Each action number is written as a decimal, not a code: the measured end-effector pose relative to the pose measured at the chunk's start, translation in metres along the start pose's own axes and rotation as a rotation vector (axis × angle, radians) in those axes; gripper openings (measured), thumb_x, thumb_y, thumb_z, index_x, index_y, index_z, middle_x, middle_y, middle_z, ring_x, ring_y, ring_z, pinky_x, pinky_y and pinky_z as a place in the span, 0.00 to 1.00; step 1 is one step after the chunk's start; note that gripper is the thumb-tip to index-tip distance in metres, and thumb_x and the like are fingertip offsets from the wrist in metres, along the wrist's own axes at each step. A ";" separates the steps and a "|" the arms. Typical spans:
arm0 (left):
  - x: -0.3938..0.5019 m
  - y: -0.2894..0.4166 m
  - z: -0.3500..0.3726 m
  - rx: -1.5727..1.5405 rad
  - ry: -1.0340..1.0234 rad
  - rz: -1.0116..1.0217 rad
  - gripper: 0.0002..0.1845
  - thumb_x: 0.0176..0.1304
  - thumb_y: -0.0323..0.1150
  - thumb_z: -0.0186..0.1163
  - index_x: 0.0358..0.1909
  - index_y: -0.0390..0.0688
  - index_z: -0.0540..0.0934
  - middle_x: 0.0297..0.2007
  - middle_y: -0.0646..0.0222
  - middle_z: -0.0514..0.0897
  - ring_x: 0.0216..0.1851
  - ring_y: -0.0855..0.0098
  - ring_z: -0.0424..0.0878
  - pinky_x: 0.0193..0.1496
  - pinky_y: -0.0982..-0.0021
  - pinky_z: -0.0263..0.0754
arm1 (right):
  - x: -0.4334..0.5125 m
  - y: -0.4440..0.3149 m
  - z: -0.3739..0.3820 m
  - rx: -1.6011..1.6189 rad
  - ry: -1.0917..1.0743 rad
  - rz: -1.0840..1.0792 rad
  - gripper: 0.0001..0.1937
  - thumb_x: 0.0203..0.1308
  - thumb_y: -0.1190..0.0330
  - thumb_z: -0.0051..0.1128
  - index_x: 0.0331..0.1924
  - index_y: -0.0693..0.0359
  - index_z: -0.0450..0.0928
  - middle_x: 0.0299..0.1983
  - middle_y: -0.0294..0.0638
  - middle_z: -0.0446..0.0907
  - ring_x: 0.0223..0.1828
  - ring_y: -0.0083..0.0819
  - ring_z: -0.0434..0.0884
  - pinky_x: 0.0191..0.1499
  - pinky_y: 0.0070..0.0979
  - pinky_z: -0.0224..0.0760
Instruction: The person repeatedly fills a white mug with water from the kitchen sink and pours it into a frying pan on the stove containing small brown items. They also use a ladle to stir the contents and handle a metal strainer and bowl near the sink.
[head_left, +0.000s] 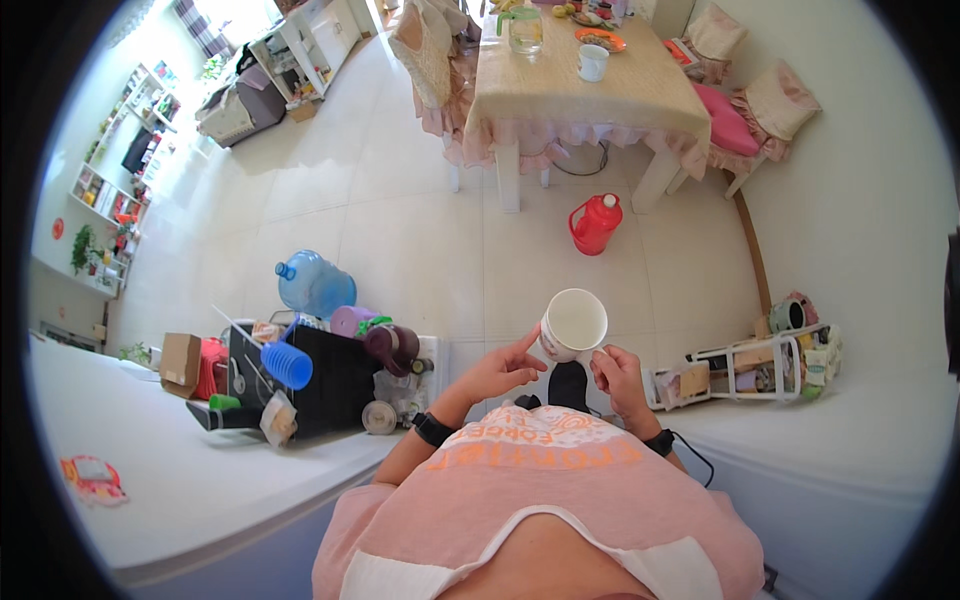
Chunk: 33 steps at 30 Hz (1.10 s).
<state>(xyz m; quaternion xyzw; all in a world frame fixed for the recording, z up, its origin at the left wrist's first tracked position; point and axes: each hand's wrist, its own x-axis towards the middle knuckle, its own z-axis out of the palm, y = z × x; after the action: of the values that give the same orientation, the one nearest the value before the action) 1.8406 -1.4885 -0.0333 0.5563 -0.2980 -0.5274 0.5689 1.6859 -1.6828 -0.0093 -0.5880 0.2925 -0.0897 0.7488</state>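
Observation:
A white mug (574, 326) with a printed pattern on its outside is held out in front of my body. Its inside is visible from above and looks pale, with no clear contents. My right hand (619, 375) grips the mug's handle. On the other side, my left hand (504, 369) has its index finger at the mug's wall and its thumb apart; whether it bears any weight is unclear. Beyond the mug, a red thermos flask (596, 225) with a pale cap stands on the tiled floor (420, 247).
Ahead is a dining table (585, 97) with a glass pitcher (525, 34), a white cup (593, 64) and an orange plate (600, 40). A blue water bottle (319, 285) is at left, beside a cluttered black cabinet (330, 390). A white rack (757, 367) stands at right.

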 end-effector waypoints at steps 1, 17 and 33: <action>0.014 0.002 -0.012 0.006 0.013 -0.011 0.40 0.65 0.25 0.54 0.73 0.57 0.45 0.48 0.62 0.80 0.43 0.76 0.78 0.51 0.71 0.74 | 0.022 -0.004 0.000 0.009 -0.037 -0.021 0.14 0.63 0.68 0.52 0.20 0.61 0.71 0.16 0.28 0.68 0.16 0.13 0.63 0.18 0.14 0.52; 0.233 0.099 -0.175 -0.100 0.379 0.047 0.44 0.62 0.27 0.54 0.74 0.52 0.40 0.50 0.58 0.78 0.41 0.77 0.78 0.46 0.74 0.74 | 0.412 -0.133 0.008 -0.096 -0.322 -0.049 0.13 0.63 0.63 0.53 0.23 0.58 0.72 0.18 0.27 0.69 0.14 0.12 0.64 0.16 0.13 0.52; 0.424 0.185 -0.425 0.150 0.272 0.181 0.50 0.55 0.29 0.62 0.73 0.47 0.40 0.73 0.63 0.44 0.72 0.61 0.48 0.67 0.55 0.55 | 0.642 -0.180 0.087 0.022 -0.012 -0.110 0.15 0.61 0.61 0.55 0.21 0.58 0.71 0.16 0.28 0.69 0.14 0.14 0.65 0.16 0.15 0.54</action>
<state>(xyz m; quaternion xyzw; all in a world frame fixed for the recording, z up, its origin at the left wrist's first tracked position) 2.3969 -1.7806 -0.0501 0.6343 -0.3055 -0.3701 0.6061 2.2932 -1.9704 -0.0425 -0.5955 0.2542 -0.1302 0.7509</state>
